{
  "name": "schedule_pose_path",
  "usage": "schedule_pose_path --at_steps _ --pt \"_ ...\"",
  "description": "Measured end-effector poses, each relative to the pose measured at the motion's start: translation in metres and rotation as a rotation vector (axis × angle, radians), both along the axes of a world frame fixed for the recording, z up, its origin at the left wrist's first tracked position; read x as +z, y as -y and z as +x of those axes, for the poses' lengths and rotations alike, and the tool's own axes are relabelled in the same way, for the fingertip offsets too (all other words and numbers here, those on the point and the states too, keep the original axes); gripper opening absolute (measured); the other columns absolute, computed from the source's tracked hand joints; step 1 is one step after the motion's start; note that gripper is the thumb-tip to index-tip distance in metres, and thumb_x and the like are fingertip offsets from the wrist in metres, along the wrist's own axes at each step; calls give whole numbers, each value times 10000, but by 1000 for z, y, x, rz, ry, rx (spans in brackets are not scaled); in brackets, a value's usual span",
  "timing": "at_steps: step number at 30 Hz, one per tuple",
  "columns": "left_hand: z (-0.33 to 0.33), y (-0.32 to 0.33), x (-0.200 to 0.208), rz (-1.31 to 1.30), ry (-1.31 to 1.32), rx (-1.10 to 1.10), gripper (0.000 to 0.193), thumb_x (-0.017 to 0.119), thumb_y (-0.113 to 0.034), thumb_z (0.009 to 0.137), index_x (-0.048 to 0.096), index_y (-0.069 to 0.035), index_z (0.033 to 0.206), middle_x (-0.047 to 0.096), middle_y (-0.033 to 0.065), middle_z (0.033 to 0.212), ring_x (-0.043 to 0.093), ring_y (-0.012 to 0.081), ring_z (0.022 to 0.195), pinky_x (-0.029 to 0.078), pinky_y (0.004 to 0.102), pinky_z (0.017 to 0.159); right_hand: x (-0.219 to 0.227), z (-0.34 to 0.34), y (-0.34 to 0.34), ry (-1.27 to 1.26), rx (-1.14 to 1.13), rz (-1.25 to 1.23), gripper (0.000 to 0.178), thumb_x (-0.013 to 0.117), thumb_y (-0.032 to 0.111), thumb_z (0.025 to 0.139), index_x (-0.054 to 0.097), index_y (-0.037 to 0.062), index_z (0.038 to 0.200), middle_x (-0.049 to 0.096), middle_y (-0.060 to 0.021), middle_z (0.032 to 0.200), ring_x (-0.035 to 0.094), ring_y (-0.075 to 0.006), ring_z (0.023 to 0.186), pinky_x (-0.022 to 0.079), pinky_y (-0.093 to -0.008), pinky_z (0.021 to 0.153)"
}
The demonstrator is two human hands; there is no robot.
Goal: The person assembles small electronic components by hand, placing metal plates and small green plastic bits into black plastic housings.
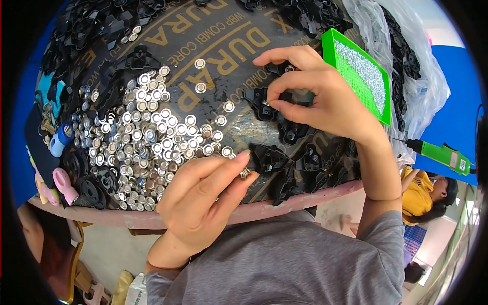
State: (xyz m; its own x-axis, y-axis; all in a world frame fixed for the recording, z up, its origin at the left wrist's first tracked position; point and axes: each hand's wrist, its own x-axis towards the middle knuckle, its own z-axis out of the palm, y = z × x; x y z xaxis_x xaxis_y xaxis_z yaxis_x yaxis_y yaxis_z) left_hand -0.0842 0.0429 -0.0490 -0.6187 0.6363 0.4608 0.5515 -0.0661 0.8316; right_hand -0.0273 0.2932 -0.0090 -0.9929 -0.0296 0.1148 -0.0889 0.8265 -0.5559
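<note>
My left hand (201, 195) is closed near the table's front edge, pinching a small round metal cap (245, 173) between thumb and fingers; whether more than one is stacked there is hard to make out. Farther right, my right hand (325, 91) has thumb and index fingertip together on a tiny silvery piece, which looks like a screw (267, 103). That pinch is over a black plastic part (260, 109) lying on the table. Left of my hands spreads a heap of shiny round metal caps (157, 134). More black plastic parts (272, 158) lie between and below my hands.
A green tray (329, 46) of small silvery screws stands at the far right, beside clear plastic sheeting (427, 86). A green electric screwdriver (446, 156) hangs at the right. Black parts pile up along the back. A pink handle-shaped piece (62, 182) lies at left. Another person (422, 198) is at the right.
</note>
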Motion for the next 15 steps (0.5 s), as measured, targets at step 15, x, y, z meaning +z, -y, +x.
schedule_pose_path --at_steps 15 --pt "1 -2 -1 7 2 -7 418 843 40 706 737 -11 1107 665 88 877 626 190 710 503 288 592 -4 -2 -8 -14 67 -129 222 714 -51 771 694 31 976 660 -99 1090 663 -263 977 541 -328 799"
